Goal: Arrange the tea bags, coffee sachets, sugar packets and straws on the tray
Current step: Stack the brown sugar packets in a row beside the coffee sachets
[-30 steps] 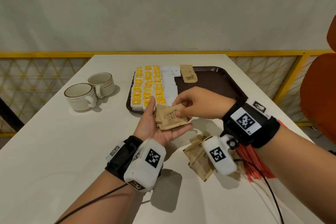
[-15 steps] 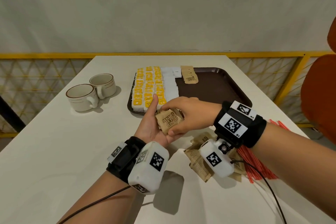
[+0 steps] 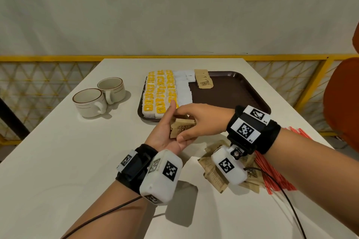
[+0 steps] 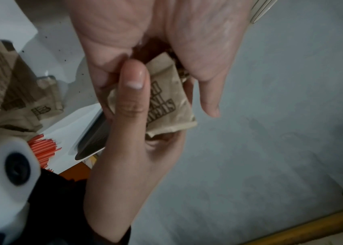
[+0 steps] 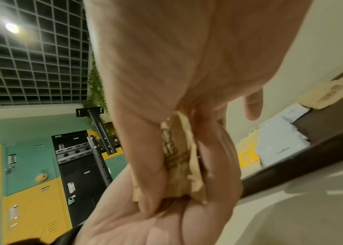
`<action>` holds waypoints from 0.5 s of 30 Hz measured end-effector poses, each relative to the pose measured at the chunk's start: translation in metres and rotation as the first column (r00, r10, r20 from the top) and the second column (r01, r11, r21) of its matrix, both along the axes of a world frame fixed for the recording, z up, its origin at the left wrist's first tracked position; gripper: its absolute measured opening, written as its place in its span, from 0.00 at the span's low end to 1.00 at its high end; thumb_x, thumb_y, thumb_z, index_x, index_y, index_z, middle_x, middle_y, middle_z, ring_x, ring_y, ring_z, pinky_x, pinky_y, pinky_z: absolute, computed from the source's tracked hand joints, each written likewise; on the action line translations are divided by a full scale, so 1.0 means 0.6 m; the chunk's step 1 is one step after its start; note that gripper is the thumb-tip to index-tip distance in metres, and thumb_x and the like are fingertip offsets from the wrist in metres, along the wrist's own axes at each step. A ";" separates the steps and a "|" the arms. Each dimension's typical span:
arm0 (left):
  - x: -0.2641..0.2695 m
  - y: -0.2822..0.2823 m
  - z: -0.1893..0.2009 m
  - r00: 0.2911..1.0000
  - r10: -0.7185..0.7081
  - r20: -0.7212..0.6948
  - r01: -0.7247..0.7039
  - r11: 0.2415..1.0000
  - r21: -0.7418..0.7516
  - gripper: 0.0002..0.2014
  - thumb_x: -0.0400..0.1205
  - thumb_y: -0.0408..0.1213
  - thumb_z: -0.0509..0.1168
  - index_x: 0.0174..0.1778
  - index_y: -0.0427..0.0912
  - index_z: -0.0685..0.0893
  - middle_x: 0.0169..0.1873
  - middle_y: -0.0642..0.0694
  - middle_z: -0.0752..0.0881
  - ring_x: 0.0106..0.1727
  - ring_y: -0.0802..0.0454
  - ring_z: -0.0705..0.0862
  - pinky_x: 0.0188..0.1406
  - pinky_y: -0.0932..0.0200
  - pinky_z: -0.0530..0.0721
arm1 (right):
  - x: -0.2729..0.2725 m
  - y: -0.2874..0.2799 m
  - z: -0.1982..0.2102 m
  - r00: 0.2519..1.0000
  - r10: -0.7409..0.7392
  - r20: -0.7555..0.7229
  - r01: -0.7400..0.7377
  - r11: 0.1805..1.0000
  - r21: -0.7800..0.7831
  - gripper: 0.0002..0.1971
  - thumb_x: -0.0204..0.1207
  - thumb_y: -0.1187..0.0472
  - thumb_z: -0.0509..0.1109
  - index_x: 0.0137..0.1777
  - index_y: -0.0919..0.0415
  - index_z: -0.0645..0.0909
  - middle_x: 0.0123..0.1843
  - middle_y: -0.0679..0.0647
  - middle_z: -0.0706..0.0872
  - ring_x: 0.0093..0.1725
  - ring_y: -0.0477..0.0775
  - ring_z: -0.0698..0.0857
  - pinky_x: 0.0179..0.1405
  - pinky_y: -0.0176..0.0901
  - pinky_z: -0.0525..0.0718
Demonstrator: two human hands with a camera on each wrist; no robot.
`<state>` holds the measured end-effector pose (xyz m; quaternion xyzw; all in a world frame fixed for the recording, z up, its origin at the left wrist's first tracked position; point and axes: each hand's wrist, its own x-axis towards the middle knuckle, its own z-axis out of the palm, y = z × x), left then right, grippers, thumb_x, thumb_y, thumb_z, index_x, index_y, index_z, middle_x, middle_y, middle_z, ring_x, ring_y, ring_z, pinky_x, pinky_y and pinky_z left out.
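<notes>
Brown sugar packets (image 3: 182, 126) stacked, held just in front of tray (image 3: 233, 91); more loose right of it beside red straws (image 3: 275, 170). Tea bags (image 3: 159, 91), coffee sachets (image 3: 183, 89) rowed on tray's left.

Cups (image 3: 99, 96) left of tray (image 3: 233, 91) (apart)

The white rectangular table (image 3: 58, 161) carried a dark brown plastic tray (image 3: 233, 91), two cream ceramic cups (image 3: 99, 99), loose brown paper sugar packets (image 3: 211, 176) and a bundle of red straws (image 3: 275, 176).

Yellow-labelled tea bags (image 3: 158, 91), white sachets (image 3: 183, 91), brown printed sugar packets (image 3: 204, 81), dark brown tray (image 3: 233, 93), red straws (image 3: 272, 172).
</notes>
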<state>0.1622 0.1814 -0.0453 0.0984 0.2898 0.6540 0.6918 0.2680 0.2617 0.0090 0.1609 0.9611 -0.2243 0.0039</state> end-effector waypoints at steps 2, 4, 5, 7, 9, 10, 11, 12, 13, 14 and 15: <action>-0.002 0.002 -0.004 1.000 0.020 0.006 -0.020 1.000 -0.002 0.22 0.71 0.55 0.68 0.54 0.43 0.83 0.43 0.42 0.85 0.46 0.46 0.86 0.33 0.53 0.88 | 0.002 0.006 -0.007 0.997 -0.020 -0.071 0.017 0.999 -0.046 0.29 0.68 0.51 0.80 0.67 0.56 0.76 0.59 0.45 0.82 0.58 0.46 0.80 0.61 0.41 0.78; -0.005 0.003 -0.005 0.998 0.043 0.037 -0.043 0.999 0.012 0.17 0.72 0.52 0.68 0.47 0.42 0.83 0.38 0.44 0.84 0.39 0.47 0.87 0.31 0.55 0.88 | 0.005 0.015 -0.013 0.981 -0.053 -0.187 0.033 0.994 -0.108 0.26 0.66 0.55 0.82 0.62 0.58 0.77 0.59 0.47 0.82 0.59 0.45 0.80 0.58 0.30 0.76; -0.005 0.003 -0.004 0.997 0.050 0.052 -0.052 0.998 0.024 0.16 0.73 0.51 0.67 0.46 0.42 0.82 0.36 0.44 0.83 0.36 0.48 0.87 0.32 0.55 0.88 | 0.007 0.019 -0.015 0.969 -0.069 -0.238 0.035 0.989 -0.145 0.23 0.66 0.57 0.83 0.57 0.57 0.78 0.58 0.47 0.83 0.60 0.44 0.80 0.55 0.23 0.73; -0.005 0.003 -0.003 0.997 0.060 0.057 -0.061 0.998 0.030 0.17 0.76 0.52 0.65 0.46 0.41 0.83 0.34 0.43 0.85 0.34 0.49 0.88 0.36 0.53 0.90 | 0.010 0.024 -0.014 0.955 -0.091 -0.284 0.033 0.979 -0.204 0.13 0.69 0.60 0.80 0.48 0.54 0.80 0.60 0.48 0.84 0.62 0.40 0.79 0.54 0.18 0.70; -0.005 0.002 -0.001 0.996 0.070 0.054 -0.072 0.997 0.033 0.17 0.79 0.52 0.63 0.48 0.40 0.83 0.35 0.40 0.88 0.34 0.48 0.89 0.41 0.51 0.89 | 0.013 0.026 -0.010 0.951 -0.109 -0.290 0.029 0.963 -0.268 0.05 0.72 0.62 0.77 0.42 0.55 0.83 0.62 0.49 0.84 0.59 0.32 0.80 0.52 0.18 0.71; -0.004 0.002 0.000 0.996 0.077 0.055 -0.078 0.996 0.034 0.18 0.78 0.52 0.64 0.51 0.40 0.83 0.37 0.38 0.89 0.37 0.46 0.90 0.43 0.50 0.88 | 0.012 0.028 -0.008 0.946 -0.129 -0.297 0.031 0.949 -0.314 0.04 0.74 0.63 0.76 0.41 0.55 0.83 0.63 0.49 0.84 0.57 0.30 0.81 0.51 0.19 0.73; -0.004 0.002 0.001 0.995 0.079 0.056 -0.081 0.996 0.030 0.21 0.75 0.53 0.66 0.54 0.40 0.83 0.41 0.36 0.89 0.41 0.45 0.89 0.44 0.48 0.89 | 0.011 0.030 -0.007 0.937 -0.164 -0.308 0.044 0.931 -0.361 0.05 0.74 0.63 0.75 0.40 0.55 0.83 0.63 0.50 0.84 0.55 0.31 0.82 0.52 0.23 0.75; -0.004 0.003 0.002 0.996 0.075 0.055 -0.076 0.997 0.021 0.25 0.71 0.55 0.67 0.57 0.39 0.83 0.45 0.35 0.88 0.45 0.44 0.88 0.44 0.47 0.89 | 0.009 0.033 -0.007 0.926 -0.206 -0.317 0.066 0.913 -0.402 0.05 0.75 0.63 0.74 0.39 0.55 0.83 0.63 0.52 0.85 0.55 0.34 0.83 0.53 0.29 0.80; -0.003 0.002 0.002 0.996 0.067 0.059 -0.068 0.998 0.014 0.30 0.68 0.57 0.68 0.60 0.39 0.82 0.50 0.34 0.87 0.49 0.43 0.87 0.45 0.45 0.89 | 0.006 0.036 -0.007 0.918 -0.244 -0.311 0.094 0.899 -0.428 0.06 0.76 0.64 0.74 0.38 0.55 0.83 0.62 0.54 0.85 0.53 0.40 0.85 0.51 0.36 0.84; -0.002 0.002 0.002 0.996 0.061 0.062 -0.062 0.998 0.012 0.34 0.66 0.59 0.68 0.62 0.38 0.81 0.54 0.33 0.86 0.52 0.41 0.86 0.47 0.44 0.89 | 0.002 0.038 -0.009 0.916 -0.272 -0.294 0.125 0.892 -0.434 0.06 0.76 0.64 0.73 0.38 0.56 0.83 0.61 0.57 0.85 0.49 0.47 0.87 0.45 0.39 0.87; 0.000 0.000 0.003 0.997 0.051 0.060 -0.053 0.998 0.020 0.35 0.66 0.58 0.68 0.64 0.37 0.81 0.57 0.32 0.85 0.54 0.40 0.86 0.49 0.43 0.88 | -0.001 0.038 -0.010 0.919 -0.282 -0.277 0.155 0.901 -0.405 0.05 0.77 0.64 0.72 0.40 0.58 0.83 0.60 0.59 0.85 0.45 0.51 0.88 0.37 0.38 0.87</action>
